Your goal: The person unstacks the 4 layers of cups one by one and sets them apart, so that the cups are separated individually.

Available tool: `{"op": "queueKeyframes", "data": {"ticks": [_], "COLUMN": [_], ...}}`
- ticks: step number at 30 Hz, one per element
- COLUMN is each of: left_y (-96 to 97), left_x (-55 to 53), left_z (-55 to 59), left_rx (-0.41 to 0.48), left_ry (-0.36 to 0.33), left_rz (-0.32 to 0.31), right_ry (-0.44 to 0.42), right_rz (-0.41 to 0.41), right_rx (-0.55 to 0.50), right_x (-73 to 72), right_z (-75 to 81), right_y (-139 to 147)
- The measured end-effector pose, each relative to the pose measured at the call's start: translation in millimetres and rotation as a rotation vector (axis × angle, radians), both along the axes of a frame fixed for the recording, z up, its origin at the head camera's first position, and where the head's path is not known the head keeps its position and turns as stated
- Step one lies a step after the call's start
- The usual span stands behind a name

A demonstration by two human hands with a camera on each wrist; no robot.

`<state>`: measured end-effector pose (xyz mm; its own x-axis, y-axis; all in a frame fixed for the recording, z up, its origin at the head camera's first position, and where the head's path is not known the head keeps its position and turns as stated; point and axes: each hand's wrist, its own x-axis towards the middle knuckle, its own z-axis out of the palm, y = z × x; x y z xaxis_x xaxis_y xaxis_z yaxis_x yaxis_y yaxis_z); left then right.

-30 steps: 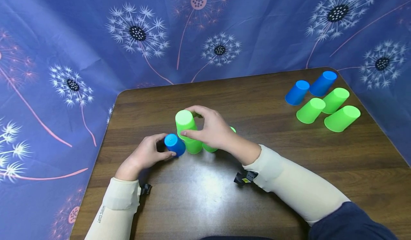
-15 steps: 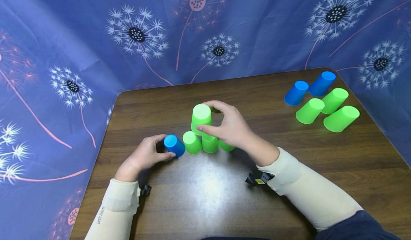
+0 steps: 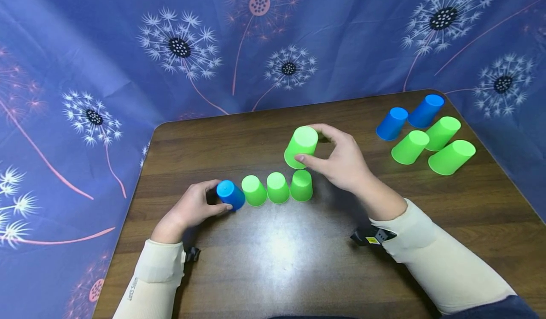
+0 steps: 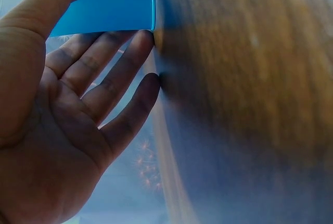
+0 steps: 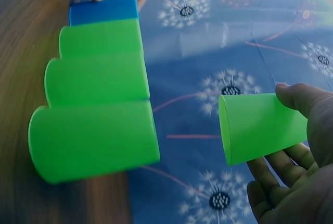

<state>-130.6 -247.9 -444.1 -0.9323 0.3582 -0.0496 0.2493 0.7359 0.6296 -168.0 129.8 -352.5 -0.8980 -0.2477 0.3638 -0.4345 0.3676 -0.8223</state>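
My left hand (image 3: 192,206) holds an upside-down blue cup (image 3: 231,195) on the table, thumb on its near side and fingers on its far side; in the left wrist view the blue cup (image 4: 112,2) sits between them. Beside it stand three upside-down green cups in a row: a left one (image 3: 254,191), a middle one (image 3: 278,187) and a right one (image 3: 301,186). My right hand (image 3: 343,160) grips another green cup (image 3: 302,146) above the right end of the row. In the right wrist view this raised green cup (image 5: 260,127) is apart from the row.
At the table's far right stand two blue cups, a nearer one (image 3: 392,124) and a farther one (image 3: 426,112), beside a group of three green cups (image 3: 452,158). A blue dandelion-print cloth (image 3: 239,53) hangs behind the wooden table (image 3: 239,257).
My right hand has carried its green cup rightward, from over the left green cup to above the right end of the row, uncovering all three. The left hand has stayed on the blue cup.
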Motion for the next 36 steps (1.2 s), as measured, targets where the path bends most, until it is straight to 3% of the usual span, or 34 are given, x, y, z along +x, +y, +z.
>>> {"op": "queueKeyframes", "data": {"ticks": [6,10,20,29,36], "left_y": [1.2,2.1,2.5,3.6,3.3], "left_x": [-0.2,-0.3,0.7,0.7,1.5], "left_z": [-0.2,-0.7,-0.3,-1.0,-0.4], "left_rx": [0.013,0.013,0.023,0.025,0.02], "left_ry": [0.015,0.021,0.004,0.0,0.016], "left_rz": [-0.005,-0.002,0.009,-0.001,-0.001], "right_ry": [0.015,0.017,-0.039,-0.09,-0.142], "right_rz": [-0.064,-0.096,-0.237,-0.376,-0.493], "right_rx": [-0.004,-0.016,-0.04,-0.027,-0.043], "right_x": [17.0,22.8,30.4,27.5,31.2], "right_z": [17.9,19.0,2.8,-38.2,-49.8], "right_y": [16.4,30.1,78.2,137.1,164.2]}}
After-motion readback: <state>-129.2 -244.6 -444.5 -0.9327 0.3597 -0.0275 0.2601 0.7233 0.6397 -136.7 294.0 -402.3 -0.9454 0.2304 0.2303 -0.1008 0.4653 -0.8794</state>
